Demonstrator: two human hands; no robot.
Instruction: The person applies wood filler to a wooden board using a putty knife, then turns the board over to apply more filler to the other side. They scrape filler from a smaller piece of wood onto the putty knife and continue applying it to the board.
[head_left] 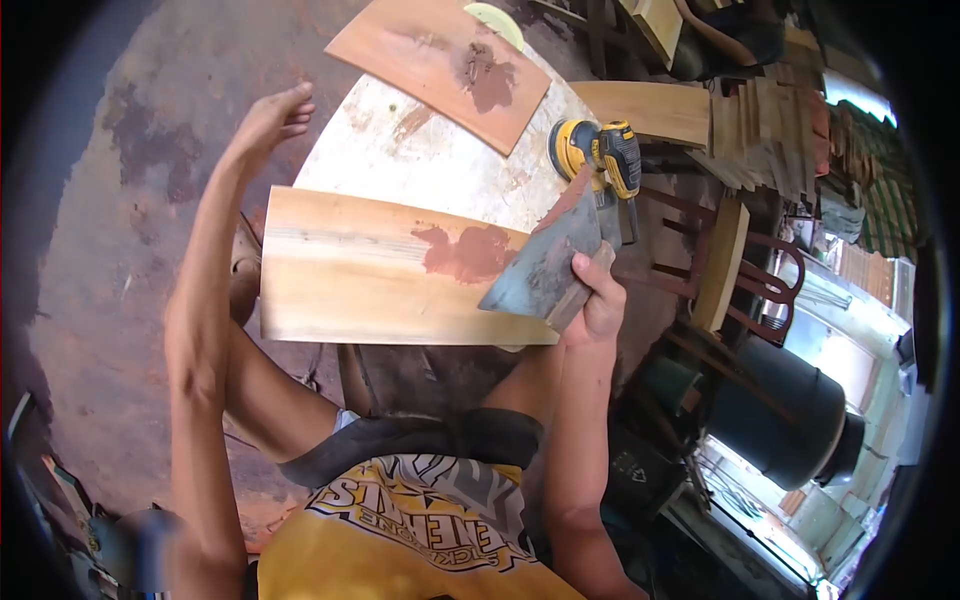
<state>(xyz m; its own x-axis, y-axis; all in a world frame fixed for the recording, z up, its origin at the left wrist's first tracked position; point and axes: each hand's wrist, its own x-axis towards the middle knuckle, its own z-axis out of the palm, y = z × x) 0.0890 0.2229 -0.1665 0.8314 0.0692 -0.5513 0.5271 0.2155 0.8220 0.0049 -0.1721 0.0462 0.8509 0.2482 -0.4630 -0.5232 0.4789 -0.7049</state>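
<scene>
Two boards are lying on the round tabletop point(420, 160). The near board point(360, 280) is the one being worked, sitting across the tabletop's front edge right in front of the person.

Right hand point(597, 300) is keeping its grip fully closed around the handle of a wide scraper point(540, 265). The blade is tilting over the board's right end, just beside the reddish-brown filler patch point(470, 252); contact is unclear. Left hand point(272, 115) is hanging open and empty, fingers loose, beyond the board's left end, touching nothing.

Looks like the filler-spreading step, partway through, with the patch sitting blotchy and uneven. Next pass is calling for the blade laid low on the patch and the free hand steadying the board.

Second board point(440, 65) is carrying a similar patch. Sander point(598, 150) is showing yellow and black, brand unreadable. Shirt point(420, 520) print is reading upside down, roughly "ENEMIES".
</scene>
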